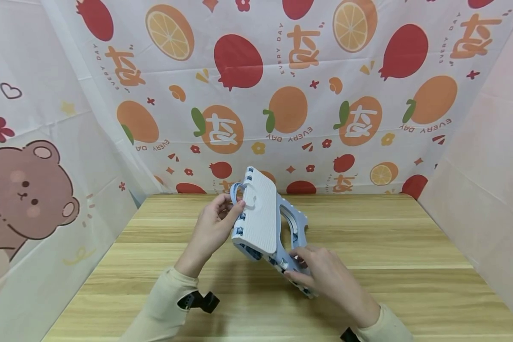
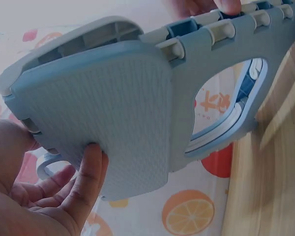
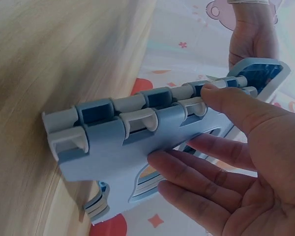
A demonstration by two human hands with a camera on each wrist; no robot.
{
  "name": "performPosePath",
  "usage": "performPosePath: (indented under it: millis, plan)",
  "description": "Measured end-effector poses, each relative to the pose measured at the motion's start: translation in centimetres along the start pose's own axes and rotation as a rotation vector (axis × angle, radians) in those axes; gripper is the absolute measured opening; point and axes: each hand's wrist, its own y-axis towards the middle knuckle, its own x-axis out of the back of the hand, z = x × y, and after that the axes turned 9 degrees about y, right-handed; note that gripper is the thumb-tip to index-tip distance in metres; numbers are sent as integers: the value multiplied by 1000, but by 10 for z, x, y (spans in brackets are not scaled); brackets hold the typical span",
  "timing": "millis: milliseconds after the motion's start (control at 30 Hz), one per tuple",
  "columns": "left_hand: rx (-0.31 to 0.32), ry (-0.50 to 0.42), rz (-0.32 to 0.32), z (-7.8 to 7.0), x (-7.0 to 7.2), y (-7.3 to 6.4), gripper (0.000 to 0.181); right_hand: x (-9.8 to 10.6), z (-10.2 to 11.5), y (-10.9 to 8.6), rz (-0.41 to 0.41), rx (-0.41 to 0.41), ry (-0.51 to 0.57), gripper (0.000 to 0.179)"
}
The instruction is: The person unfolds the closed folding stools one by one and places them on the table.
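A blue-and-white plastic folding stool (image 1: 261,213) is tilted above the wooden table, its lower end on or close to the tabletop. Its seat halves are partly folded together, and the blue leg panel (image 2: 187,98) with a large oval opening stands out to the right. My left hand (image 1: 211,230) pinches the seat's left edge beside the small loop handle (image 1: 235,191), thumb on the white face and fingers against the blue face. At the hinged edge of the legs, my right hand (image 1: 325,273) holds the stool, thumb on the hinges (image 3: 157,98) and fingers by the opening.
The wooden table (image 1: 154,285) spreads out beneath the stool. A fruit-print curtain (image 1: 248,118) hangs behind its far edge, with a bear-print curtain (image 1: 68,118) on the left and a pale curtain (image 1: 491,166) on the right.
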Motion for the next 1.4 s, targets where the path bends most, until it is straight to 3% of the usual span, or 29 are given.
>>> performPosePath:
  millis: [633,967,1200,1400]
  plan:
    - [-89,-68,-28,-27,-13,-6,31,-8,-1,7,-4,-66,123,26]
    - [-186,-121,19,-35,-26,-11,28,-14,-6,8,-26,-59,253,28]
    - [-203,-145,62,-29,-37,-15,28,-16,-10,8,-21,-38,321,29]
    - [-130,-121,104,-9,-45,-22,25,-16,-12,9,-16,-45,330,31]
